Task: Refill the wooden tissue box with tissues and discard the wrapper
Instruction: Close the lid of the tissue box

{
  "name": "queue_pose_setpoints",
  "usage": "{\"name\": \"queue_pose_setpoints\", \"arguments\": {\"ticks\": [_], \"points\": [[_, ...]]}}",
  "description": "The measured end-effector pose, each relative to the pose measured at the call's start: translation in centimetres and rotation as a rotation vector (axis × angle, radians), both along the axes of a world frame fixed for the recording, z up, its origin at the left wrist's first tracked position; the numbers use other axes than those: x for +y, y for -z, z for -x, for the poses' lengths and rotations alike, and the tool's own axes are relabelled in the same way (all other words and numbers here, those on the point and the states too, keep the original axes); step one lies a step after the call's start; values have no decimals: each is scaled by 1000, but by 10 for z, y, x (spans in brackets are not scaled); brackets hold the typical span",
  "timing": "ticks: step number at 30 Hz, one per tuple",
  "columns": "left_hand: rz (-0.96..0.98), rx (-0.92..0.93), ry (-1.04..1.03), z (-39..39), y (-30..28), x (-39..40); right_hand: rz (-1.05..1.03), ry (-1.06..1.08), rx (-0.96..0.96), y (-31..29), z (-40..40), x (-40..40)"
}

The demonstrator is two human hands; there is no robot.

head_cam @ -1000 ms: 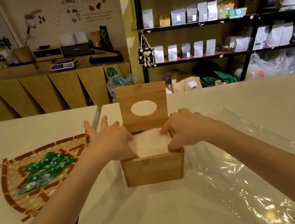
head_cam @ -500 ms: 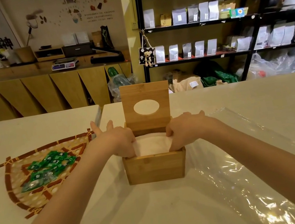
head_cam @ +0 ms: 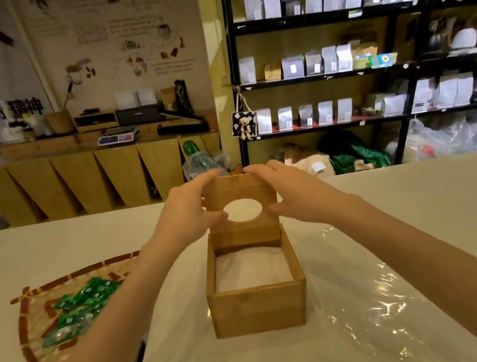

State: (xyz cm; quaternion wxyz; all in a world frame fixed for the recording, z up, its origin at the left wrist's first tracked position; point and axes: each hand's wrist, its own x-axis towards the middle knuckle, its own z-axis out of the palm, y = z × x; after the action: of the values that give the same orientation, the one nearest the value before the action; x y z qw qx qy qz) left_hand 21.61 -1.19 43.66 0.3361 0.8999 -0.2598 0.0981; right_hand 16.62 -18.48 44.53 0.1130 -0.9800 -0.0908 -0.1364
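The wooden box [head_cam: 256,291] stood on the pale counter [head_cam: 423,197], just in front of the person; its hinged lid [head_cam: 242,208] was raised upright at the far edge, the oval opening facing the camera; inside, a white stack of tissues [head_cam: 251,268] lay flat and filled the bottom, below the rim. The left hand [head_cam: 187,213] grasped the lid's left edge, fingers over the top corner and thumb near the oval; the right hand [head_cam: 291,195] grasped the right edge in the same manner, thumb at the oval's side; both forearms reached in from the near corners. The clear plastic wrapper [head_cam: 389,313] lay spread and crinkled on the counter to the right of the box, running under or against its base, I could not tell which. To the left sat a woven tray [head_cam: 33,341] holding a heap of small green packets [head_cam: 78,308], well apart from the box; behind the counter stood black shelves [head_cam: 339,72] lined with pale pouches.
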Motion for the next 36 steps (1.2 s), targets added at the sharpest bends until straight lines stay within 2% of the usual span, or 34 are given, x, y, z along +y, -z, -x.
{"name": "queue_pose_setpoints", "arguments": {"ticks": [4,9,11,13,15,17,19,21,24,27,29,32,36], "points": [[62,-143,18,3,9,4,-31,-49,-110,8,6,-1],[137,-147,139,27,13,18,-151,-119,-228,20,39,4],[133,-129,167,40,22,26,-104,-135,-207,28,56,7],[110,-96,207,52,35,32,44,-170,-208,41,69,7],[29,-89,262,62,52,34,203,-157,-197,57,76,8],[-154,-132,246,69,68,35,325,-111,-135,72,78,9],[-305,-269,192,73,80,35,379,-70,-74,82,78,10],[-378,-304,161,77,81,35,389,-39,-23,87,77,10],[-426,-299,139,78,78,34,341,-53,9,89,78,10],[-495,-334,125,86,74,25,101,-162,42,86,82,6],[-482,-377,154,95,69,14,-9,-155,86,82,90,1],[-380,-434,249,116,64,-11,-77,-100,62,80,103,-19],[-339,-382,297,140,71,-46,-202,106,62,82,118,-73]]}}
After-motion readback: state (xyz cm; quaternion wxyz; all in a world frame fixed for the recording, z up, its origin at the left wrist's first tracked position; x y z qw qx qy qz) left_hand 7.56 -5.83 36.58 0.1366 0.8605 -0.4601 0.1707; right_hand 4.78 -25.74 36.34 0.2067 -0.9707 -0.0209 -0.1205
